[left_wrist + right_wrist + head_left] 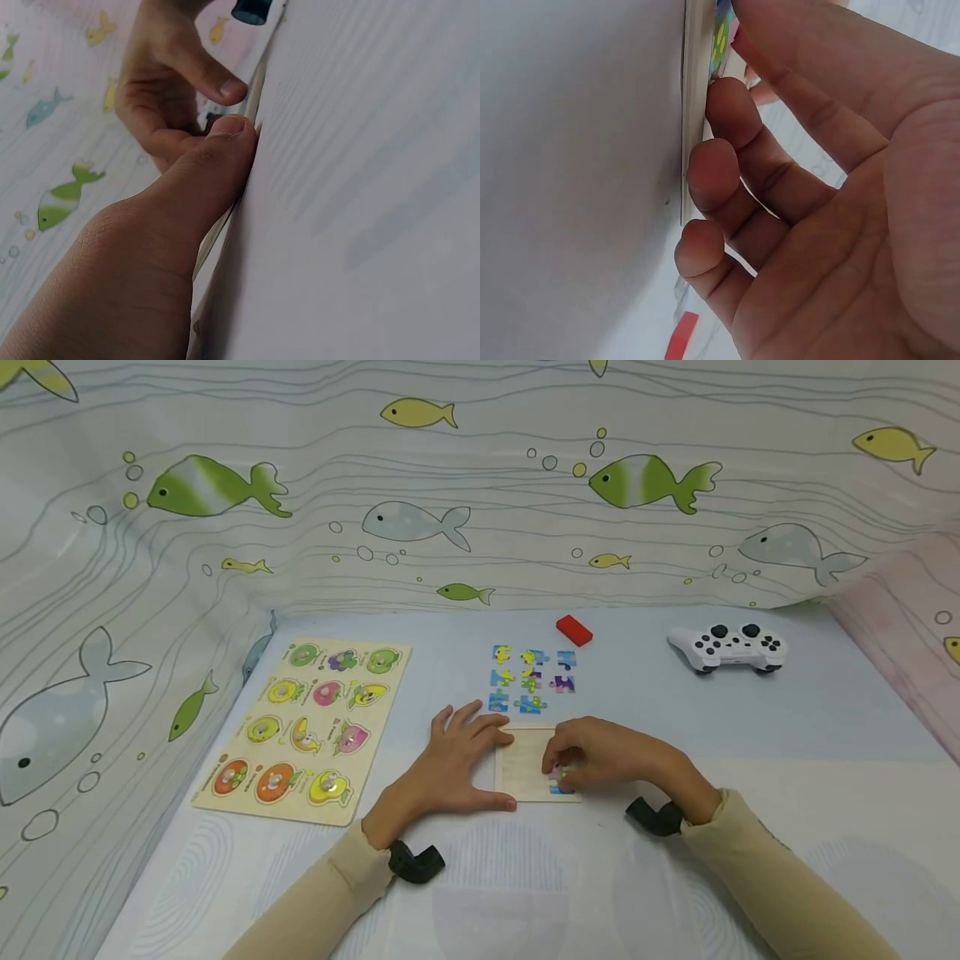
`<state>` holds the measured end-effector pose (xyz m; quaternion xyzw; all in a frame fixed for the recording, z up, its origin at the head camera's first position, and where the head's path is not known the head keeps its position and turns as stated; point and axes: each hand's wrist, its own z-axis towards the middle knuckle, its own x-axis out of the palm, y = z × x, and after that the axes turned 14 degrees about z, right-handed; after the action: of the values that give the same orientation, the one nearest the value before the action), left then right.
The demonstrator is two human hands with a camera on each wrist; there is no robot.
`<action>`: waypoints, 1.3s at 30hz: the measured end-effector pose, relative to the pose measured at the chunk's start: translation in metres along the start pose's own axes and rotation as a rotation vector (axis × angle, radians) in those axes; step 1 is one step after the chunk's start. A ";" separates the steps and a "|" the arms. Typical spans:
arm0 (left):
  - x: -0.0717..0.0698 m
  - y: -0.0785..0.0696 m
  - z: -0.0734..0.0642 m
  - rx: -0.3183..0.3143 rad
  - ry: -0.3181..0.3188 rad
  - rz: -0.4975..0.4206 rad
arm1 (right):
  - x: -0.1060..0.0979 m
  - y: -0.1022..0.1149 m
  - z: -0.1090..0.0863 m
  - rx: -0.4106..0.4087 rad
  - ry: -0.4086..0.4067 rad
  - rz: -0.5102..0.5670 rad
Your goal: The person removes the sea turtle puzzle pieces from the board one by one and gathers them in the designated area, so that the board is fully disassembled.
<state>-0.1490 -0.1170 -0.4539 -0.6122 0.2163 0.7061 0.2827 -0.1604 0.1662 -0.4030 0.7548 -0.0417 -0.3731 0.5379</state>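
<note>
A small square wooden puzzle board point(521, 768) lies flat in front of me. My left hand point(457, 764) rests at its left side, fingers spread, with the thumb along the near edge and the index fingertip by the far corner. At the board's near right corner, my right hand point(600, 756) pinches a colourful jigsaw piece point(557, 783) between thumb and index finger; the hand partly covers it. In the right wrist view the piece point(720, 45) shows green and blue against the board, and the other fingers are bent at the board's edge.
Several loose jigsaw pieces point(530, 704) lie in rows just beyond the board. A red block point(574, 630) sits behind them. At left is a wooden fruit puzzle point(300, 760) with knobbed pieces. A white game controller point(731, 649) stands at the back right.
</note>
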 end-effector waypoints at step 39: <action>-0.001 -0.001 0.001 -0.015 0.018 -0.002 | -0.004 0.004 -0.004 0.075 -0.055 -0.094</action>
<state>-0.1492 -0.1159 -0.4530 -0.6208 0.2127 0.7019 0.2771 -0.1596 0.1691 -0.3972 0.7650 -0.0352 -0.4168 0.4898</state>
